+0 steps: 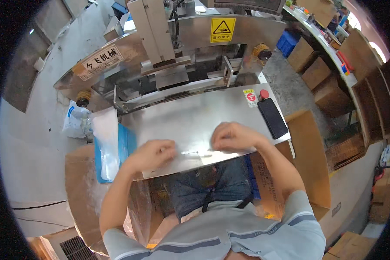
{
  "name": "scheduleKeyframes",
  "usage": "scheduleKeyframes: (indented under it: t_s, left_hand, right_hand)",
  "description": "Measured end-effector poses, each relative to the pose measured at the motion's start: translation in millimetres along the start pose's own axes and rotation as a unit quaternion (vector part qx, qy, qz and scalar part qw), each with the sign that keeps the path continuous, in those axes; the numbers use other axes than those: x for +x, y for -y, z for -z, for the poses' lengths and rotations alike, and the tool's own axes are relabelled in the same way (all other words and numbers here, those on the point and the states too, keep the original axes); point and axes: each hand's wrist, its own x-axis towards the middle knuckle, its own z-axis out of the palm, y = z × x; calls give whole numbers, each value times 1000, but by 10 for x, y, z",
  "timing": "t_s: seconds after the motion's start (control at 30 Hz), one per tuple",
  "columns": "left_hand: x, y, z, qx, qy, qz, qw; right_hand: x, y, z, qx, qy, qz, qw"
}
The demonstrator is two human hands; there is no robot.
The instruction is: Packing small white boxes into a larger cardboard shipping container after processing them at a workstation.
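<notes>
Over the near edge of the bare metal worktop [173, 121], my left hand [155, 154] is curled and smeared by motion; I cannot tell whether it holds anything. My right hand [235, 137] hovers to its right, fingers curled inward and closed, with the tips hidden. Between the hands a small, thin, pale piece [190, 152] shows against the shiny metal, its kind too small to tell. Left of my left hand is a blue tray [100, 167] with white, plastic-like sheets [106, 138] on it.
A machine with a metal frame [195, 39] and a central press head [167, 76] stands beyond the worktop. A red stop button [264, 94] and a black phone [273, 118] lie at the right side. Open cardboard boxes [310, 156] flank me.
</notes>
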Motion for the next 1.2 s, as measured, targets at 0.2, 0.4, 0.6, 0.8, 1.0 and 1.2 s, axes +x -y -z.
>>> scheduleKeyframes:
  t_s: [0.2,0.4,0.6,0.8,1.0,1.2]
  left_hand:
    - [827,511,799,-87,-15,73,993]
    - [1500,564,1382,-140,-142,86,976]
    - [1668,1231,1640,-53,-218,-64,972]
    - [1529,499,628,365,-539,-55,757]
    - [546,253,-1128,318,-394,-25,862]
    - [514,281,-1237,284,-432,-28,856]
  right_hand:
    - [917,-634,506,-82,-55,-70,993]
    - [1625,-671,1025,-145,-95,-141,975]
    - [2066,-227,707,-309,-151,-175,922]
    - [1790,-468,156,-499,-210,-50,839]
    - [1865,-352,133,-478,-183,-81,855]
    - [1846,-365,130,-488,-177,-72,852]
